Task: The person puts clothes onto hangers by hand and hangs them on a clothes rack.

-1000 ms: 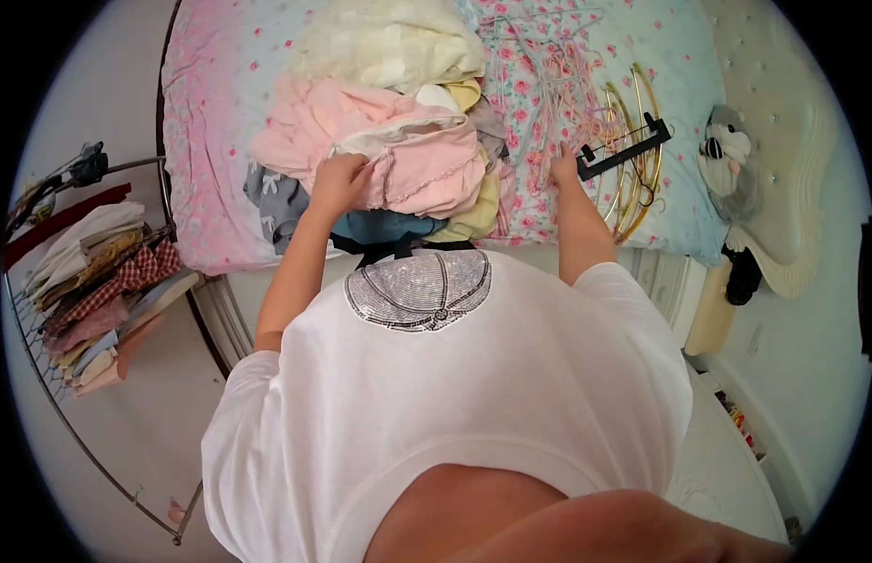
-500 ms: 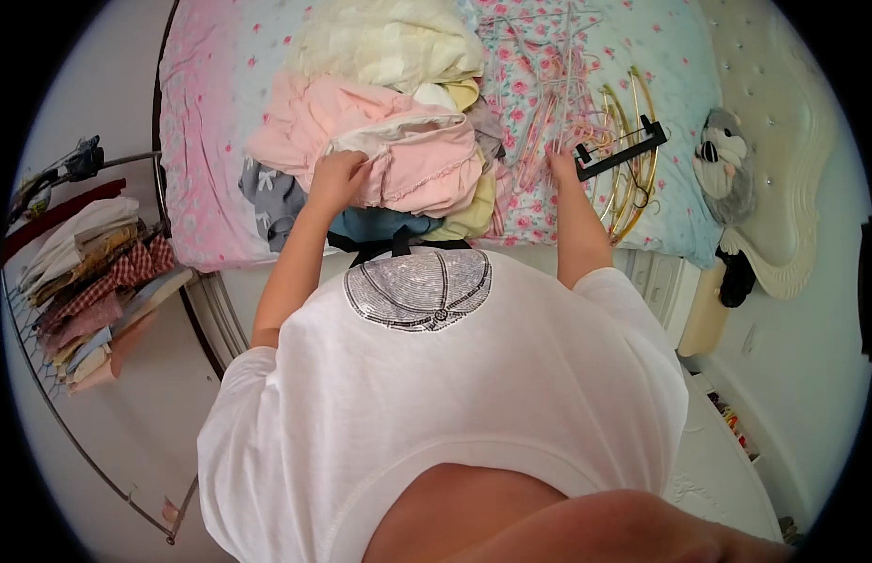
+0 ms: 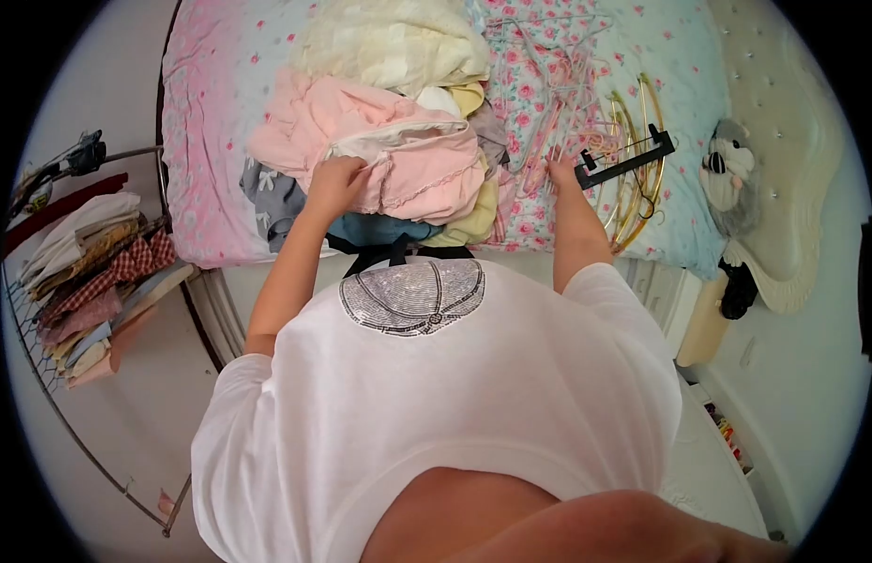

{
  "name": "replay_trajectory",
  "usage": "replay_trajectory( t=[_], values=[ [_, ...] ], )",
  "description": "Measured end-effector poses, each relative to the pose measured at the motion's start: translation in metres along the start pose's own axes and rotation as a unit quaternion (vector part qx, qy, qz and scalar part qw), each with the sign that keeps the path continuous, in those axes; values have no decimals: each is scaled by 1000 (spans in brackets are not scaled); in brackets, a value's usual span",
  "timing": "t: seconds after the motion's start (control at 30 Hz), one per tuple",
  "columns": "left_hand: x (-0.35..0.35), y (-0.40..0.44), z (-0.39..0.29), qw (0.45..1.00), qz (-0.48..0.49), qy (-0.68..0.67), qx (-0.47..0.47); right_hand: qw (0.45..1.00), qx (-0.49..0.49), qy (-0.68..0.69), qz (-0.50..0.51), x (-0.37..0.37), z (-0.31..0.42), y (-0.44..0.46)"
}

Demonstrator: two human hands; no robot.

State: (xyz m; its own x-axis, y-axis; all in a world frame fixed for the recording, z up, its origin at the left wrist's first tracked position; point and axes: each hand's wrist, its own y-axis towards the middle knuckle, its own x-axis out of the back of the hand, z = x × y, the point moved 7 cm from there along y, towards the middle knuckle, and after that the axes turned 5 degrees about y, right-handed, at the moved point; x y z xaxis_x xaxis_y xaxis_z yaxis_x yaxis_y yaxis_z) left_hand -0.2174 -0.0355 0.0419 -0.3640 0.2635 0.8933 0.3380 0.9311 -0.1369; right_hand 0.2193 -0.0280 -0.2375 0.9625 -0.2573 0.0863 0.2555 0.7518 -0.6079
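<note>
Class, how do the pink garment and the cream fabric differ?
The pink garment shows a whitish band; the cream fabric looks cream throughout. The left hand touches the pink garment; the cream fabric is untouched. The cream fabric lies beyond the pink garment, at the top edge. Both are rumpled.

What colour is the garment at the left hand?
The garment is pale pink, with white along its opening; the head view shows it best.

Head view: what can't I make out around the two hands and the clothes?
All in the head view:
- Left hand's underside on the pink garment: hidden by its own back.
- Right hand's hold among the pink hangers: too small, tangled.
- Rest of the gray bow-patterned garment: covered by the pink one.
- Cream garment's far end: cut off by the top edge.
</note>
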Motion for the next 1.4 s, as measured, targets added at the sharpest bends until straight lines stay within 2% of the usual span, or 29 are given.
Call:
replay_trajectory(
  t=[0.07, 0.37, 0.57, 0.67, 0.9, 1.07, 1.17, 1.27, 1.37, 1.4],
  values=[
    [-1, 0, 1, 1000, 10, 2, 6, 998, -48, -13, 34, -5, -11, 7],
    [-1, 5, -2, 1000, 25, 0, 6, 994, -64, 71, 48, -23, 12, -21],
    [-2, 5, 2, 1000, 18, 7, -2, 983, -80, 163, 17, -27, 4, -16],
    [-3, 3, 2, 1000, 23, 1, 5, 989, -76, 124, -6, -21, 6, -15],
    [-1, 2, 0, 1000, -8, 4, -9, 995, -60, 74, 4, -3, -4, -7],
    [-1, 3, 0, 1000, 11, 2, -3, 998, -56, 36, 13, 6, -1, -13],
    [-2, 3, 1, 1000, 10, 9, 0, 995, -84, 19, 55, 15, 5, -30],
    [0, 4, -1, 1000, 5, 6, -3, 995, -84, 44, 14, 18, 20, -48],
    [2, 4, -2, 1000, -1, 0, -8, 997, -56, 46, 5, 17, 20, -50],
    [3, 4, -2, 1000, -4, -1, -9, 1000, -13, 8, -12, 19, 23, -51]
  ],
)
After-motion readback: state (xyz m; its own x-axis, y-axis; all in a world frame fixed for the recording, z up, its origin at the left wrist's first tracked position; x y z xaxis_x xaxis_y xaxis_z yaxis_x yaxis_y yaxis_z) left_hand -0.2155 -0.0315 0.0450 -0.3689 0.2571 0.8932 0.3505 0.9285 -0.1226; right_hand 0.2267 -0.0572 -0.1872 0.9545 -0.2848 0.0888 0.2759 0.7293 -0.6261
